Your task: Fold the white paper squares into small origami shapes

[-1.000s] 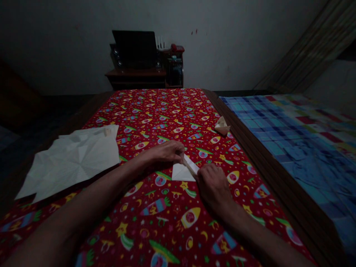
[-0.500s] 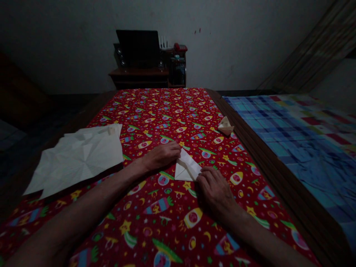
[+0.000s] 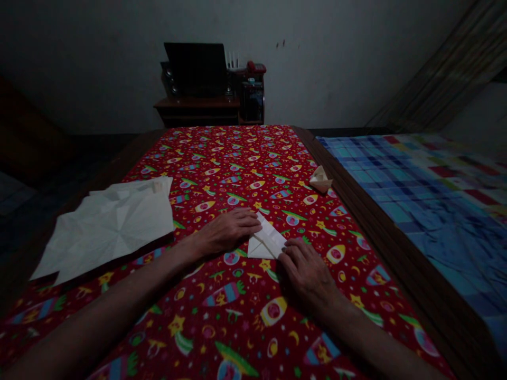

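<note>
A small folded white paper [image 3: 269,238], roughly triangular with a creased flap across it, lies on the red patterned cloth [image 3: 237,338]. Over its upper left edge rests my left hand [image 3: 233,228], fingertips closed down on the paper. My right hand [image 3: 304,264] pinches the lower right corner, its thumb partly hidden beneath the fingers. Farther off to the right sits a folded paper piece [image 3: 320,180], cream coloured and standing up a little from the cloth.
Several creased white sheets [image 3: 114,227] lie spread at the left of the cloth. A dark monitor [image 3: 196,68] stands on a wooden desk [image 3: 198,108] by the wall, near a red telephone [image 3: 256,67]. Blue checked bedding [image 3: 380,174] covers the area at right.
My left hand has moved slightly down and onto the paper, and the raised flap now lies flatter. My right hand stays at the lower right corner.
</note>
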`<state>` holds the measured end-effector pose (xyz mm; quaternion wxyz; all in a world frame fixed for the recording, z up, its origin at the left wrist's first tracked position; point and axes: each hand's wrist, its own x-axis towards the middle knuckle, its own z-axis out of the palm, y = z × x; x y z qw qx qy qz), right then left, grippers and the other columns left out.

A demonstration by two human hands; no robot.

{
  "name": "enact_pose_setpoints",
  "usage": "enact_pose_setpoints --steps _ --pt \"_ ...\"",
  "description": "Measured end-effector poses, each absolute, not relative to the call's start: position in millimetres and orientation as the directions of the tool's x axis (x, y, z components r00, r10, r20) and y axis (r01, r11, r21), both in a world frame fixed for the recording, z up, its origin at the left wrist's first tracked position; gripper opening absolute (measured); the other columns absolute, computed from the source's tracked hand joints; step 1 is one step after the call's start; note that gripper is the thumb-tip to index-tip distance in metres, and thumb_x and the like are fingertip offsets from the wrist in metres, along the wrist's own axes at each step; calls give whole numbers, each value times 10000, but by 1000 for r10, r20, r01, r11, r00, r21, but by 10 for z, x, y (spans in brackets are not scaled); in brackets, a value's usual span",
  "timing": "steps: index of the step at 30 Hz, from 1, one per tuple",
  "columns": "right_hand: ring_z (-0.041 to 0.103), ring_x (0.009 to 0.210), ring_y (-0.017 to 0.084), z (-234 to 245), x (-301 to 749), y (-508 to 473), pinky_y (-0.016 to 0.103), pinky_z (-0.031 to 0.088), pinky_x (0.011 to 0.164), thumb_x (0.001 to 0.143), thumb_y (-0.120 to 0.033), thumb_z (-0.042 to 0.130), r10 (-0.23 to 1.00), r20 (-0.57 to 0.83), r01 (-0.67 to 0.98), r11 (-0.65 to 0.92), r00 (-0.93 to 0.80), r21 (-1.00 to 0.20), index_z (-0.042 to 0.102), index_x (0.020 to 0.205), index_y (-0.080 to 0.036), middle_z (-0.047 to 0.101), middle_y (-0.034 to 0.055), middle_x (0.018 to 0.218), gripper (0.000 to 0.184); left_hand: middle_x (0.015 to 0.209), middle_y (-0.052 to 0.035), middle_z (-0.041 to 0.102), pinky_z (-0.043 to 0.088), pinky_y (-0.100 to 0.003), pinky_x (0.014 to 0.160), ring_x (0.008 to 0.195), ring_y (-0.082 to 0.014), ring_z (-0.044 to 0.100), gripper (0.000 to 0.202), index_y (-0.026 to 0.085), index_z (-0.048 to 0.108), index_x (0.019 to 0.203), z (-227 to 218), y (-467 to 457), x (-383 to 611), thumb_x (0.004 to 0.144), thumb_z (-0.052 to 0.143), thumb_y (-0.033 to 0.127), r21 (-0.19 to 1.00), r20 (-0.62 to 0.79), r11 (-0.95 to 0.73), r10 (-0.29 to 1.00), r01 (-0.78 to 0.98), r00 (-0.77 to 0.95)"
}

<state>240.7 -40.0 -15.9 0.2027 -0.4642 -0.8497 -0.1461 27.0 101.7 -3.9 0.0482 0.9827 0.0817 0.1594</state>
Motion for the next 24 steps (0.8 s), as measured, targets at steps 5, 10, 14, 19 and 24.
enact_pose_setpoints --steps 5,10,14,19,24 --pt "515 980 261 -171 2412 -402 398 471 797 901 -97 373 728 478 847 527 -492 69 631 847 -104 619 153 852 264 1395 -90 446 204 -439 1136 1351 -199 310 481 177 353 1379 -45 831 208 903 368 111 157 154 -980 146 121 977" --pt "512 977 258 -150 2391 -406 378 468 812 900 -89 361 721 485 845 529 -495 76 635 826 -98 617 143 834 284 1473 -91 318 164 -427 1145 1381 -174 241 571 175 212 1438 -67 690 222 889 354 111 195 93 -969 175 154 980" --pt "513 991 264 -143 2412 -424 392 463 811 897 -91 366 712 489 836 544 -504 70 637 858 -87 630 151 861 274 1473 -80 317 143 -460 1142 1376 -191 255 536 193 254 1424 -110 657 230 900 343 126 198 94 -964 199 178 976" --pt "552 972 238 -134 2497 -466 435 436 875 875 -102 431 690 527 809 588 -496 -8 634 904 -113 667 111 898 205 1472 -45 325 175 -472 1137 1388 -218 218 545 219 291 1414 -130 604 223 885 367 113 219 98 -951 246 220 964" --pt "423 1250 269 -117 2423 -437 481 364 1029 867 -139 459 701 524 816 578 -484 -20 521 1215 -39 569 174 1246 368 1462 -56 344 251 -429 1127 1389 -221 210 573 198 320 1405 -138 576 222 851 391 72 240 112 -945 256 224 960"
